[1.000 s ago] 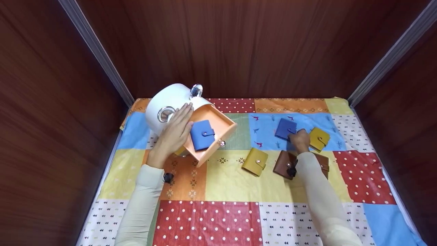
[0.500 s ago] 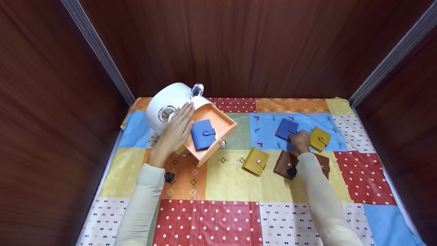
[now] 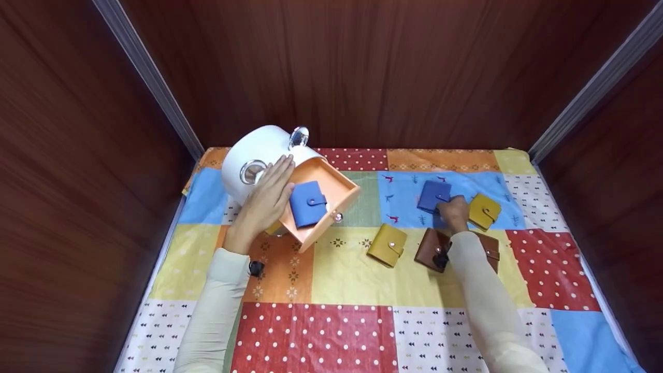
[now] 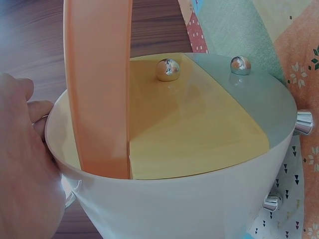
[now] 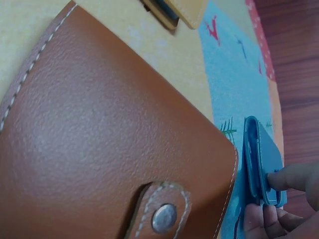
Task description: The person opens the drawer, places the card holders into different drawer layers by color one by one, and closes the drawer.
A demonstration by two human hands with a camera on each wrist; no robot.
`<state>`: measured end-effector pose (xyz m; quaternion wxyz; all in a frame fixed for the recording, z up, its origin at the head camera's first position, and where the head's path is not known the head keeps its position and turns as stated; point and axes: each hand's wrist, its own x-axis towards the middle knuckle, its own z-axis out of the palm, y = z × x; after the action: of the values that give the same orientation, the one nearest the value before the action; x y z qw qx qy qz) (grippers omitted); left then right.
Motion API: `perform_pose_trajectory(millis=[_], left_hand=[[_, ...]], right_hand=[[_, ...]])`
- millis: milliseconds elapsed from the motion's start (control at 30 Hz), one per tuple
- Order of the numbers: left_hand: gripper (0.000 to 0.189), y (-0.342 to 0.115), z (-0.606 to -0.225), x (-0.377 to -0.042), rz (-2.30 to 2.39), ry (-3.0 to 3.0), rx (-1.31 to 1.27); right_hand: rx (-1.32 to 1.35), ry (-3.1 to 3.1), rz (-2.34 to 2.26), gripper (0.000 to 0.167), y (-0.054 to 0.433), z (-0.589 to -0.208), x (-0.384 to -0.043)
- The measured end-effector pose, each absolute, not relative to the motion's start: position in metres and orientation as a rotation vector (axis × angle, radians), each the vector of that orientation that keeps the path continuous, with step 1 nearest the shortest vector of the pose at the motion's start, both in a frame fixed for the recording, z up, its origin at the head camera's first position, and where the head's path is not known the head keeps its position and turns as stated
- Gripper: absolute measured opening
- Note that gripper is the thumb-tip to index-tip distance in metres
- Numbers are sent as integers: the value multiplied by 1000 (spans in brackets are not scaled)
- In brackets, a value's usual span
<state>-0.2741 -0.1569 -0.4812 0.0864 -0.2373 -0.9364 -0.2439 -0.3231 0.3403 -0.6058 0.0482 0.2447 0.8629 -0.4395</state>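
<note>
My left hand [image 3: 265,202] rests with straight fingers on the white rounded drawer unit [image 3: 259,142]; in the left wrist view its fingers lie along the side of the unit. The orange drawer [image 3: 339,178] is pulled out and holds a blue snap wallet [image 3: 307,204]. My right hand [image 3: 455,213] pinches another blue wallet [image 5: 269,154] by its near edge, thumb on top and fingers beneath. A brown wallet [image 3: 432,249] lies just in front of that hand. The right forearm partly covers a second brown wallet [image 3: 491,248].
One yellow wallet [image 3: 387,245] lies between the drawer and the brown wallets; another yellow wallet [image 3: 485,211] is right of my right hand. Yellow [image 4: 194,119] and green [image 4: 249,94] drawer fronts with chrome knobs are closed. Wood panels [image 3: 362,72] wall in the patchwork cloth [image 3: 316,336].
</note>
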Motion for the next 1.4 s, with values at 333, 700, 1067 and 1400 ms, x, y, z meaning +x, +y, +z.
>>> perform_pose_trajectory(millis=[333,700,1067,1400], left_hand=[[58,-157,-481,-274,-732,-2785,-708],[57,-158,-482,-274,-737,-2775,-722],[57,-157,-482,-275,-723,-2772,-721],[56,-157,-481,-274,-731,-2771,-723]], right_hand=[[781,2624,-1438,56,338,-606,-324],[884,2545,-1527,53,336,-608,-324],[917,2477,-1566,55,337,-606,-324],[980,2491,-1602,55,337,-607,-327]])
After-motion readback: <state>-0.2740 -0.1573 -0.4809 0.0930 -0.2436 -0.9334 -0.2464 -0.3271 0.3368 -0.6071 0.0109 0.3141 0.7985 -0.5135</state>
